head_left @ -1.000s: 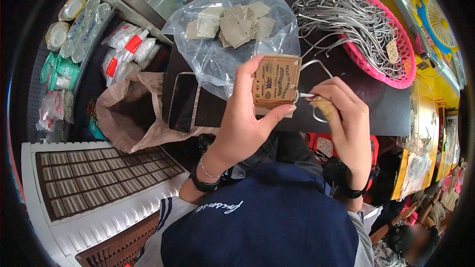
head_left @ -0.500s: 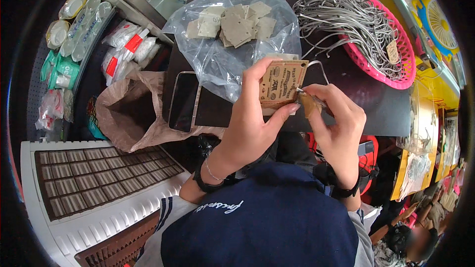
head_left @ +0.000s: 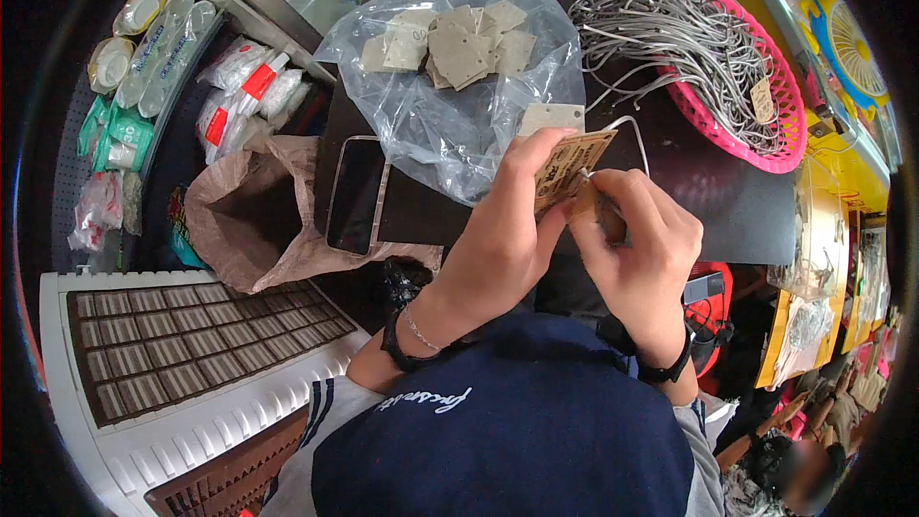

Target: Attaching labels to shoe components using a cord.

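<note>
My left hand (head_left: 488, 244) is closed around a brown cardboard tag (head_left: 567, 170) with dark print, holding it tilted by its left and lower edges. A plain grey card (head_left: 550, 118) shows just behind that tag. At the tag's right edge, my right hand (head_left: 643, 244) pinches the tip of a thin grey-white cord (head_left: 641, 142), which loops up behind the fingers. A small brown piece shows between the right thumb and fingers; its kind is hard to make out. Both hands are over the near edge of a dark table (head_left: 737, 230).
A clear plastic bag (head_left: 392, 120) with a pile of grey cards (head_left: 461, 50) lies on the table. A pink basket (head_left: 787, 129) heaped with grey cords (head_left: 699, 57) stands to the right. A phone (head_left: 356, 196) lies at left, beside an opened brown sack (head_left: 306, 249).
The brown tag has turned more edge-on and tilted, exposing the grey card behind. My right hand has moved slightly left with the cord, closer to my left hand.
</note>
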Motion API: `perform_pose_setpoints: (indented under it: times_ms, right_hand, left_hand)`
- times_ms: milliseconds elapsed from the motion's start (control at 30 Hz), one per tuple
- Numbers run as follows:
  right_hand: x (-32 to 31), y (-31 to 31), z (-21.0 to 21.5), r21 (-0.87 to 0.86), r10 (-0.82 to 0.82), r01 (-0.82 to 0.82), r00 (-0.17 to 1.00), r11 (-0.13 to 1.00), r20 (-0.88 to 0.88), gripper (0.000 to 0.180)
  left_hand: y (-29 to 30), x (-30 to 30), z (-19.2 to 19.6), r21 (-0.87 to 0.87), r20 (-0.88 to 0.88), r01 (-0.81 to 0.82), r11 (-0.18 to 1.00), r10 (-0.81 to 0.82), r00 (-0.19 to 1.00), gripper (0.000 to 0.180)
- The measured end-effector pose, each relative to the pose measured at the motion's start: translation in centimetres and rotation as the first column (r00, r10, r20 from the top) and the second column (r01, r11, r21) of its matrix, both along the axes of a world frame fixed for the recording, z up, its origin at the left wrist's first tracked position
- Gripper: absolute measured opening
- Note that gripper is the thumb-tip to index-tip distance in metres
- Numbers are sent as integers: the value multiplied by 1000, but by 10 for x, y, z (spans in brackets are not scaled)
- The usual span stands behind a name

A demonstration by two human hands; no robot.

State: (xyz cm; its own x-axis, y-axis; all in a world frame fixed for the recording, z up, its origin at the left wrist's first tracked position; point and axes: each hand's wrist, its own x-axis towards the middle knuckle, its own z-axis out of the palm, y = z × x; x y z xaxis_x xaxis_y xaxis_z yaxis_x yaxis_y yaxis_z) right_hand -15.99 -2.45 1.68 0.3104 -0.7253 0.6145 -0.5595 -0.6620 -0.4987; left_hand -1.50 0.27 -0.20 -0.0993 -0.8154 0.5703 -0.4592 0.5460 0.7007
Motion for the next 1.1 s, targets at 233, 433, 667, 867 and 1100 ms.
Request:
perform_pose_setpoints:
  times_ms: [233,433,667,867,1100]
  right_hand:
    - [-5,-7,-1,20,23,-24,999,1000,37,19]
    - [-1,-4,-2,-22,-5,4,1000,1000,-16,16]
    - [-2,-3,-1,117,14,-18,999,993,38,15]
    - [-11,-3,6,555,60,-176,973,813,221,17]
    - [-34,-11,3,644,189,-631,762,433,619,24]
  left_hand:
    - [0,-1,-1,-1,-10,-43,999,43,999,59]
    - [0,-1,0,-27,10,-39,999,39,999,60]
    - [1,-1,-2,-21,72,-77,997,79,994,61]
    - [-2,2,1,2,28,30,1000,-30,999,54]
    - [0,8,-1,-61,22,62,996,-61,998,53]
